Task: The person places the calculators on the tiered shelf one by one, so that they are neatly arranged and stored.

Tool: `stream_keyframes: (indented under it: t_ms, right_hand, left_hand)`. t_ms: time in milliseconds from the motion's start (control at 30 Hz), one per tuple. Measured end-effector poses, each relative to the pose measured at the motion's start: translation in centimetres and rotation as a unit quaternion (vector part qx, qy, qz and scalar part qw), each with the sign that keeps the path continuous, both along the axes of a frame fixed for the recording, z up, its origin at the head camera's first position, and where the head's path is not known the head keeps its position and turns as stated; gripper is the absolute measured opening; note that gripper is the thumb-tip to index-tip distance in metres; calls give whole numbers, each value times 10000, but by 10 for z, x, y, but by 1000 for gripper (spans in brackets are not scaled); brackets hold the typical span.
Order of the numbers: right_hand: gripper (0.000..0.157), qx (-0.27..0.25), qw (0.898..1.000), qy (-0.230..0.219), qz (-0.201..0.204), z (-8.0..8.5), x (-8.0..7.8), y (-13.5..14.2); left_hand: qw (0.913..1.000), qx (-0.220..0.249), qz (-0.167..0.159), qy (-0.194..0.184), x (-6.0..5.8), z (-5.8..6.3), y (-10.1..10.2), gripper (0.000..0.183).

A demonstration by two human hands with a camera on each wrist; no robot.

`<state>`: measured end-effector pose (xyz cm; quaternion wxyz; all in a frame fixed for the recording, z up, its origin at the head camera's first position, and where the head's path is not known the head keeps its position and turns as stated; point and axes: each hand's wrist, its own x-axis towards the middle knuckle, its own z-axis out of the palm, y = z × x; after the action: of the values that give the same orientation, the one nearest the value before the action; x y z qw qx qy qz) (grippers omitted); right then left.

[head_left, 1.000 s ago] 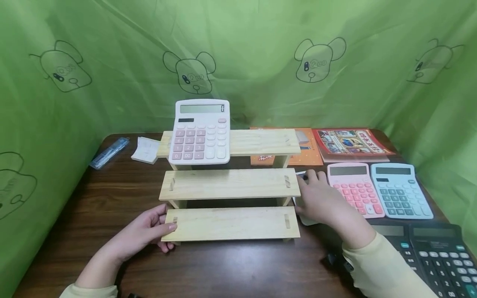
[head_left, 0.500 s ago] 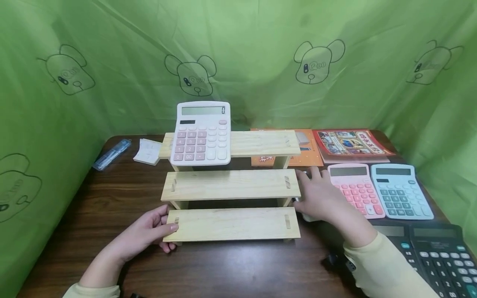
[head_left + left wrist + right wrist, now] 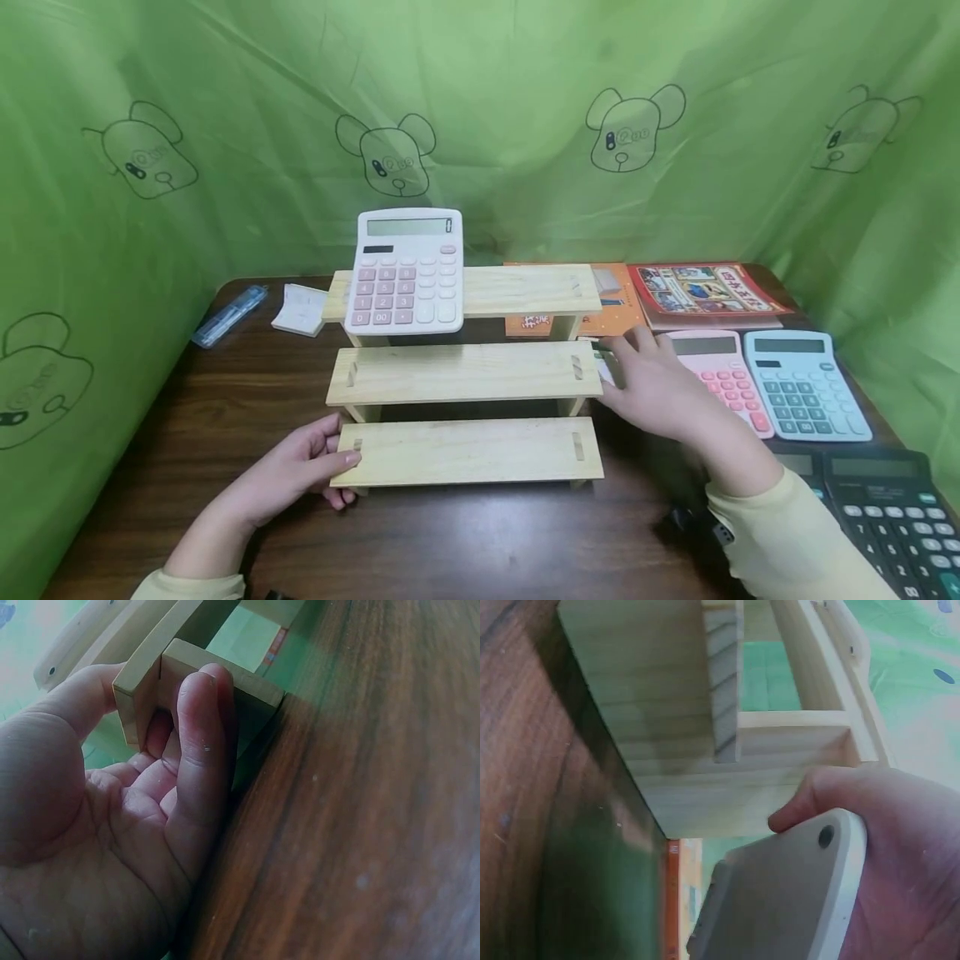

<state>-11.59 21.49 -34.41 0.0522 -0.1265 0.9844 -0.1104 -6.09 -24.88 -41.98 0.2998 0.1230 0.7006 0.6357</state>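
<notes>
A three-tier wooden rack [image 3: 468,450] stands mid-table. My left hand [image 3: 298,460] grips the left end of its lowest board, thumb on top and fingers beneath; in the left wrist view the fingers [image 3: 201,742] curl by the board's support. To the rack's right, my right hand [image 3: 656,387] pinches a white calculator [image 3: 780,889], whose underside with a round dark foot shows in the right wrist view; most of it is hidden in the head view. It is tilted, close to the rack's side. A white calculator with pinkish keys [image 3: 406,271] leans on the top tier.
At the right lie a pink calculator [image 3: 708,343], a blue calculator [image 3: 806,383] and black calculators [image 3: 885,500]. Behind are an orange book [image 3: 618,296] and a red booklet [image 3: 705,287]. White paper [image 3: 302,310] and a blue packet [image 3: 229,317] lie back left. Green curtain [image 3: 495,125] surrounds the table.
My right hand has raised and tilted the white calculator off the table beside the rack, its wrist shifting right. My left hand keeps its grip on the lowest board. The head view has shifted slightly.
</notes>
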Motion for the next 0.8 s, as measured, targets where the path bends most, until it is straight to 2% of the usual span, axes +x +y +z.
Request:
stream_keyframes:
  t_ms: [200, 300, 367, 467, 567, 667, 800]
  right_hand:
    - [62, -193, 9997, 77, -161, 14, 0, 7]
    - [59, -569, 9966, 481, -342, 21, -1, 8]
    - [56, -941, 9907, 868, -470, 25, -2, 6]
    - [53, -1585, 9756, 1388, -624, 30, -2, 3]
    - [50, -2005, 9610, 1774, -690, 34, -1, 1]
    - [48, -2158, 9532, 1986, -737, 38, 1, 0]
    - [50, -2202, 9491, 2124, -747, 41, 3, -4]
  left_hand:
    - [10000, 39, -3, -34, 0, -1, 0, 33]
    - [10000, 32, 12, -34, 0, 0, 0, 34]
    - [10000, -1, 45, -51, 1, 1, -2, 34]
    - [9999, -16, 71, -73, 2, 3, -3, 34]
    - [10000, 0, 72, -67, 3, 3, -4, 34]
    - [10000, 17, 45, -43, 3, 3, -4, 34]
    - [10000, -24, 15, -61, 0, 2, -1, 37]
